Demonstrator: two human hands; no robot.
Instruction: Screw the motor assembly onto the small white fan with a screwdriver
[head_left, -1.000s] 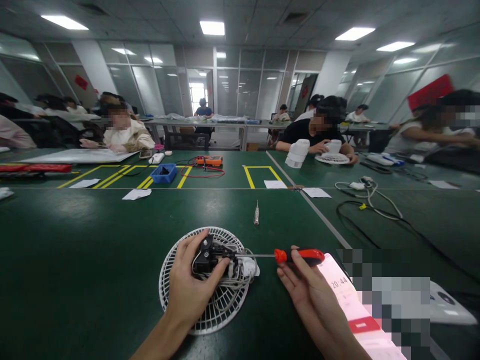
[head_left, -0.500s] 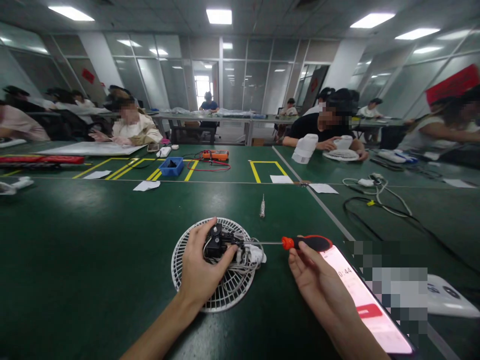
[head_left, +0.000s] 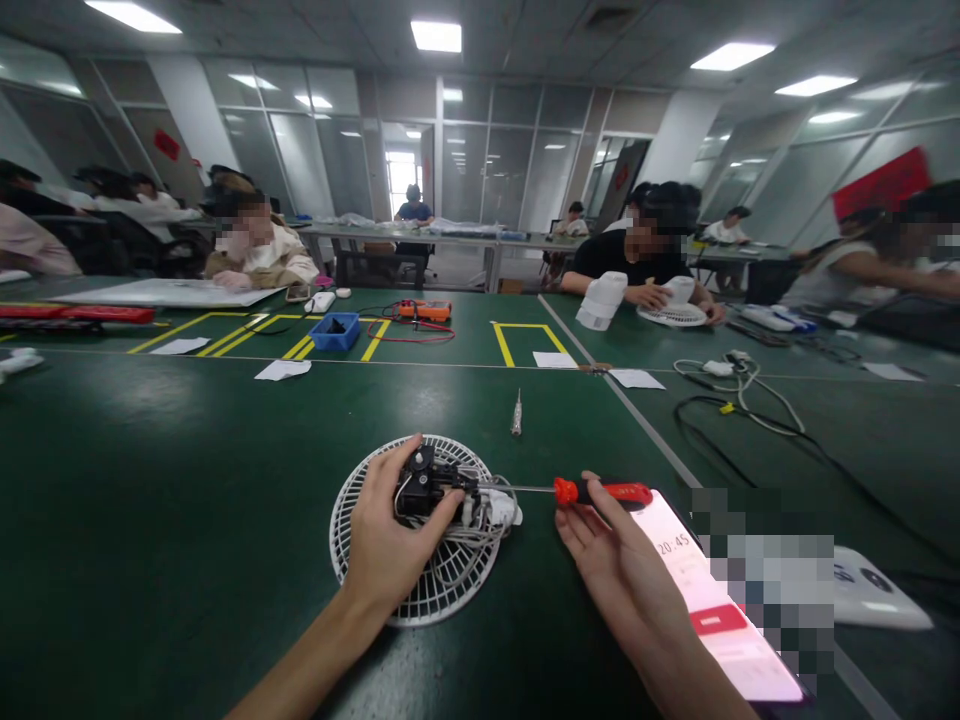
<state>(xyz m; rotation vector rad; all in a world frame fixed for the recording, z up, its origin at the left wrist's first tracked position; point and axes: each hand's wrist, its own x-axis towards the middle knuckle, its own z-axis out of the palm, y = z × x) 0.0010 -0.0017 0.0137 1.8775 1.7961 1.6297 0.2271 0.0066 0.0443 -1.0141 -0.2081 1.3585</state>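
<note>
A round white fan grille (head_left: 349,560) lies on the green table, with a black motor assembly (head_left: 421,487) and bundled pale cable (head_left: 469,540) on top of it. My left hand (head_left: 394,540) grips the motor assembly, thumb on the near side and fingers over the left. My right hand (head_left: 611,560) holds a red and black screwdriver (head_left: 604,492) by its handle, between thumb and fingers. Its shaft runs level to the left, and the tip meets the right side of the assembly; the exact contact point is too small to make out.
A small clear-handled screwdriver (head_left: 517,413) lies beyond the grille. Beside my right forearm rests a lit phone (head_left: 716,620). Farther off are a blue bin (head_left: 334,333), an orange multimeter (head_left: 425,310) and coiled cables (head_left: 750,400). A co-worker (head_left: 637,260) sits opposite, handling white fan parts.
The view has shifted slightly, so table items appear a little farther left. My right fingers have changed position a little and the screwdriver handle appears rotated. My left hand keeps its hold.
</note>
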